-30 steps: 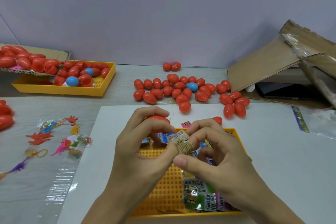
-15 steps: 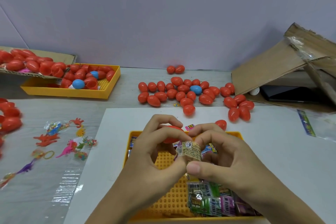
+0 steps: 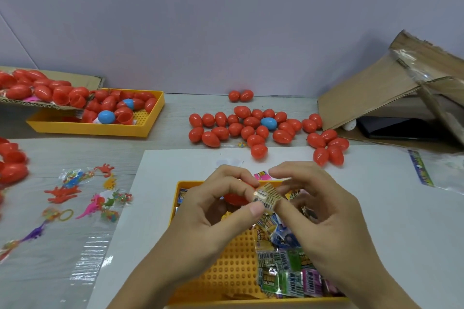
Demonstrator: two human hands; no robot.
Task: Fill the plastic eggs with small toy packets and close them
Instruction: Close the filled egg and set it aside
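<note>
My left hand (image 3: 213,208) curls round a red egg half (image 3: 234,198) and its thumb presses on a small tan toy packet (image 3: 265,195). My right hand (image 3: 319,211) pinches the other side of that packet, right beside the egg half. Both hands hover over a yellow tray (image 3: 226,273) that holds several colourful toy packets (image 3: 286,266). Most of the egg half is hidden by my fingers.
A cluster of closed red eggs with one blue egg (image 3: 268,123) lies behind the tray. A second yellow tray (image 3: 100,130) of egg halves stands at far left. Loose rubber toys (image 3: 95,206) lie on plastic at left. A cardboard box (image 3: 391,93) leans at right.
Both hands have worked the tan packet closer to the red egg half. The packet has turned and now lies flatter between my thumbs and fingers.
</note>
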